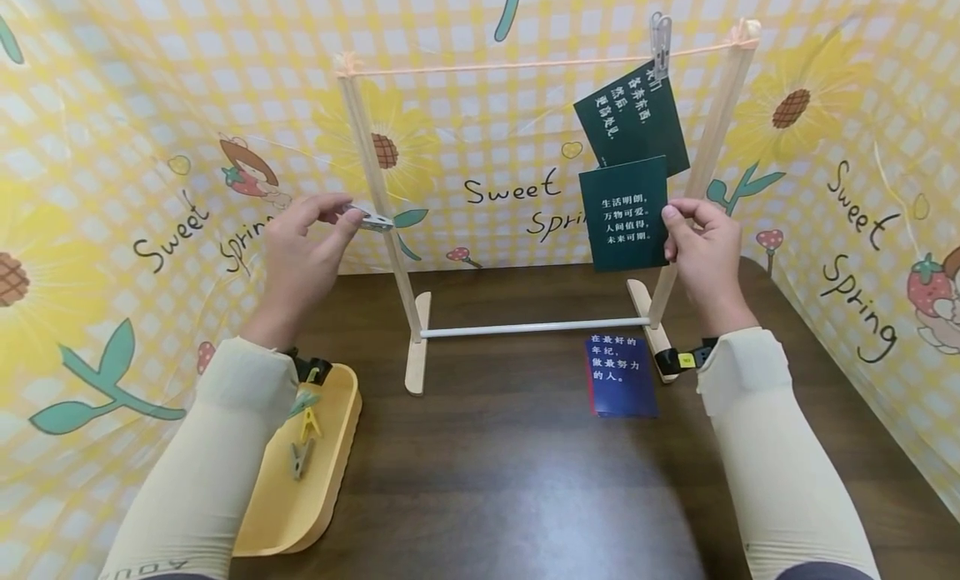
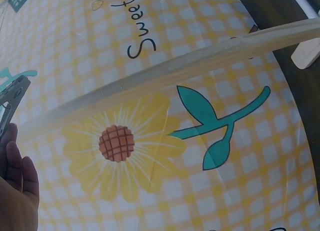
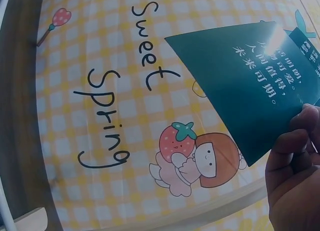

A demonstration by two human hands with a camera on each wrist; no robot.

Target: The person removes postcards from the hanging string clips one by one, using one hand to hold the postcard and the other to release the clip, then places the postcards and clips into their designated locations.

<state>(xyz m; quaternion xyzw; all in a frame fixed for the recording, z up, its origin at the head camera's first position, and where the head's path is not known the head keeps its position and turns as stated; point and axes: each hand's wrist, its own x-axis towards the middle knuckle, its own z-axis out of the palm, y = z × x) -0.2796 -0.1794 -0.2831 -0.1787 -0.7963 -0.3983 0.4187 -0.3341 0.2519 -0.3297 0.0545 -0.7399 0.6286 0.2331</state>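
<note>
My left hand [image 1: 311, 242] pinches a grey clothespin [image 1: 369, 218] beside the left post of a wooden frame; the same clothespin [image 2: 12, 98] shows at the left edge of the left wrist view. At its right edge, a green card [image 1: 624, 215] with white writing is pinched by my right hand [image 1: 703, 247], in front of the frame's right post. Just above and behind it, a second green card [image 1: 637, 117] hangs tilted from the pink string [image 1: 510, 65], clipped by a grey clothespin [image 1: 660, 47]. In the right wrist view the held card [image 3: 235, 86] overlaps the hanging one.
The wooden frame [image 1: 375, 163] stands on the dark table [image 1: 480, 472], with a white bar [image 1: 532, 327] low between its posts. Blue and red cards [image 1: 622, 388] lie near its right foot. A yellow tray [image 1: 330, 488] with several clothespins sits under my left forearm. Checked cloth surrounds the table.
</note>
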